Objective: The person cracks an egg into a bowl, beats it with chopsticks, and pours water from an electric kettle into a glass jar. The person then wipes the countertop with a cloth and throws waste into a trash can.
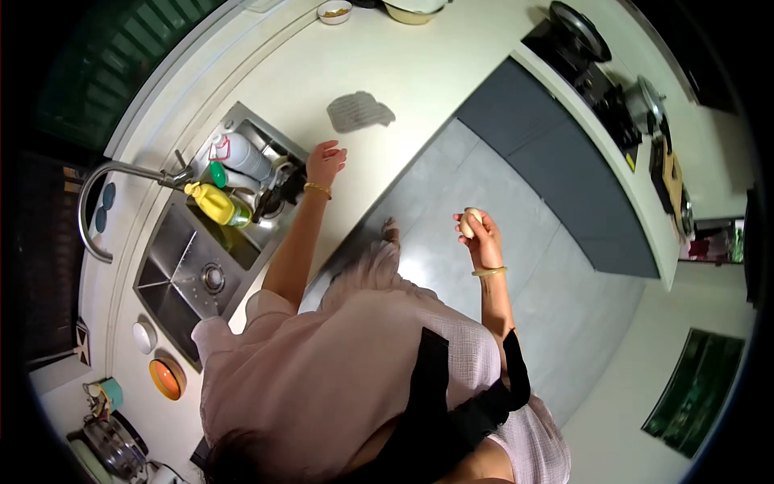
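Observation:
My right hand (482,236) is held out over the floor, its fingers closed around a small off-white oval thing (471,224) like an egg or a bulb; its exact kind does not show. Above the counter, beside the sink, my left hand (326,164) has its fingers apart with nothing in them. A grey cloth (357,111) lies flat on the counter just beyond that hand. Each wrist wears a bangle.
A steel sink (165,280) with a curved faucet (87,187) is at left, beside a yellow bottle (211,203) and a white bottle (242,156). An orange bowl (167,378) stands nearer. At the far right, a pan (580,31) and a pot (643,105) stand by the stove.

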`<state>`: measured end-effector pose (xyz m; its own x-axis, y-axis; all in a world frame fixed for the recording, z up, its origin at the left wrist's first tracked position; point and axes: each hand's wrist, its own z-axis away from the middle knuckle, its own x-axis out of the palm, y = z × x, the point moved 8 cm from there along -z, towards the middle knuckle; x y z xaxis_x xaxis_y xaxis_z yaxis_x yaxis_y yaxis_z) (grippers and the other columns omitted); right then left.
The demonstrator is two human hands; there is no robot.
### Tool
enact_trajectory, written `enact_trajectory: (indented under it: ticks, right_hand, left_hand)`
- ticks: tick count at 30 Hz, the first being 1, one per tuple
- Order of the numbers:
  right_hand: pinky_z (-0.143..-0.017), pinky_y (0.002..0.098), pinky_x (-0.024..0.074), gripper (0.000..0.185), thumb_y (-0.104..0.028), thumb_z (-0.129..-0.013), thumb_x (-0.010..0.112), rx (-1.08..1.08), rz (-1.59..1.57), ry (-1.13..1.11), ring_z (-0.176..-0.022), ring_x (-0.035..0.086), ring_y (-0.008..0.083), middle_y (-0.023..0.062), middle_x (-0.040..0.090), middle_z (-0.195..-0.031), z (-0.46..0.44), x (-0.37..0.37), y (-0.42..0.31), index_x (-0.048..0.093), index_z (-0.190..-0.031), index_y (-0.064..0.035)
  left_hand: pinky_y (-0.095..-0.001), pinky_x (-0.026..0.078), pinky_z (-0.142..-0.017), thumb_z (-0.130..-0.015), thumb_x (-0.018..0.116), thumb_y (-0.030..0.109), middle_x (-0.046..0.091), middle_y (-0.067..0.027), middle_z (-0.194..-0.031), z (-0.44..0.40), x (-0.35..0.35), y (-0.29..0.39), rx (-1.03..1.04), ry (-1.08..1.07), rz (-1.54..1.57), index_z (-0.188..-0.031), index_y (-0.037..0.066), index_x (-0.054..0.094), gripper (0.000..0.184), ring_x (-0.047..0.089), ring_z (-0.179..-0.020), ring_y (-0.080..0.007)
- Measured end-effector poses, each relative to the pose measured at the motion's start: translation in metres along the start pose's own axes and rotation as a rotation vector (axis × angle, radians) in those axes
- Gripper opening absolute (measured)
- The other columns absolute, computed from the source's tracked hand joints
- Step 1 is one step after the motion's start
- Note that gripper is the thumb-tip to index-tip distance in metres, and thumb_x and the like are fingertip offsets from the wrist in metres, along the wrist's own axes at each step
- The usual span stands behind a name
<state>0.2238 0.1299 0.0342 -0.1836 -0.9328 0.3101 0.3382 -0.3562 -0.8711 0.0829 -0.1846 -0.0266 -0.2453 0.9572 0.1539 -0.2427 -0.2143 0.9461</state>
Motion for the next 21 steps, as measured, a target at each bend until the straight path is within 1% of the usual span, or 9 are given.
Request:
enact_trajectory:
  ticks: [2, 5, 6, 8, 11, 12, 15, 18, 21]
  right_hand:
    - [-0.054, 0.0190, 0.0425, 0.023, -0.018, -0.079, 0.053, -0.030, 0.055, -0.012, -0.068, 0.054, 0.0108, 0.0095, 0.057, -0.085, -0.037, -0.002, -0.023, 0.047, -0.095, -0.0031]
    - [-0.055, 0.0188, 0.0425, 0.022, -0.017, -0.079, 0.054, 0.045, 0.133, -0.035, -0.069, 0.054, 0.0102, 0.0091, 0.058, -0.085, -0.081, -0.003, -0.048, 0.047, -0.095, -0.0035]
    - [-0.055, 0.0188, 0.0425, 0.022, -0.017, -0.079, 0.054, 0.028, 0.150, -0.049, -0.069, 0.054, 0.0102, 0.0091, 0.058, -0.085, -0.095, 0.000, -0.061, 0.047, -0.095, -0.0035]
    - [-0.054, 0.0185, 0.0423, 0.022, -0.017, -0.078, 0.054, 0.043, 0.261, -0.072, -0.069, 0.054, 0.0102, 0.0084, 0.058, -0.084, -0.122, 0.007, -0.081, 0.048, -0.095, -0.0041]
    - [-0.052, 0.0182, 0.0423, 0.022, -0.017, -0.078, 0.055, 0.043, 0.238, -0.105, -0.069, 0.054, 0.0097, 0.0074, 0.058, -0.084, -0.164, 0.017, -0.096, 0.048, -0.095, -0.0044]
    - [-0.052, 0.0181, 0.0422, 0.023, -0.017, -0.078, 0.056, 0.053, 0.238, -0.125, -0.069, 0.054, 0.0095, 0.0071, 0.058, -0.084, -0.177, 0.021, -0.100, 0.048, -0.095, -0.0044]
    - [-0.052, 0.0177, 0.0420, 0.024, -0.018, -0.078, 0.056, 0.098, 0.285, -0.251, -0.069, 0.054, 0.0090, 0.0062, 0.058, -0.083, -0.222, 0.040, -0.103, 0.048, -0.095, -0.0043]
    - [-0.052, 0.0172, 0.0417, 0.025, -0.020, -0.077, 0.056, 0.115, 0.323, -0.337, -0.068, 0.054, 0.0086, 0.0054, 0.058, -0.083, -0.273, 0.067, -0.117, 0.048, -0.095, -0.0040]
    - [-0.051, 0.0171, 0.0412, 0.024, -0.018, -0.077, 0.055, 0.087, 0.317, -0.468, -0.068, 0.054, 0.0088, 0.0059, 0.058, -0.082, -0.327, 0.092, -0.140, 0.047, -0.094, -0.0025]
  left_hand:
    - [-0.0225, 0.045, -0.058, -0.069, 0.064, 0.012, 0.054, -0.0041, -0.073, -0.043, 0.017, -0.008, 0.068, 0.035, -0.033, -0.097, 0.003, 0.051, 0.032, 0.052, -0.064, -0.0101]
    - [-0.0255, 0.044, -0.058, -0.066, 0.068, 0.017, 0.053, -0.0070, -0.073, -0.079, 0.047, 0.017, 0.283, 0.167, -0.584, -0.095, 0.004, 0.053, 0.035, 0.052, -0.063, -0.0155]
    - [-0.0255, 0.044, -0.058, -0.066, 0.068, 0.017, 0.053, -0.0070, -0.073, -0.088, 0.058, 0.022, 0.296, 0.181, -0.564, -0.095, 0.004, 0.053, 0.035, 0.052, -0.063, -0.0155]
    - [-0.0298, 0.046, -0.061, -0.062, 0.069, 0.019, 0.049, -0.0116, -0.089, -0.101, 0.077, 0.033, 0.393, 0.255, -0.851, -0.091, 0.007, 0.054, 0.035, 0.053, -0.066, -0.0231]
    - [-0.0334, 0.045, -0.065, -0.067, 0.063, 0.013, 0.045, -0.0130, -0.093, -0.122, 0.079, 0.000, 0.246, 0.241, -0.985, -0.089, 0.008, 0.054, 0.025, 0.052, -0.074, -0.0278]
    - [-0.0334, 0.045, -0.065, -0.067, 0.063, 0.013, 0.045, -0.0130, -0.093, -0.124, 0.080, 0.004, 0.250, 0.248, -0.993, -0.089, 0.008, 0.054, 0.025, 0.052, -0.074, -0.0278]
    - [-0.0363, 0.044, -0.070, -0.070, 0.057, 0.006, 0.046, -0.0135, -0.090, -0.126, 0.077, -0.009, 0.051, 0.161, -0.962, -0.087, 0.009, 0.053, 0.018, 0.051, -0.081, -0.0303]
    - [-0.0363, 0.044, -0.070, -0.069, 0.056, 0.006, 0.046, -0.0129, -0.090, -0.129, 0.070, -0.008, 0.116, 0.206, -1.000, -0.089, 0.009, 0.054, 0.020, 0.051, -0.079, -0.0295]
    - [-0.0352, 0.044, -0.066, -0.069, 0.058, 0.007, 0.048, -0.0124, -0.083, -0.129, 0.062, -0.005, 0.193, 0.115, -0.903, -0.094, 0.008, 0.054, 0.025, 0.051, -0.075, -0.0265]
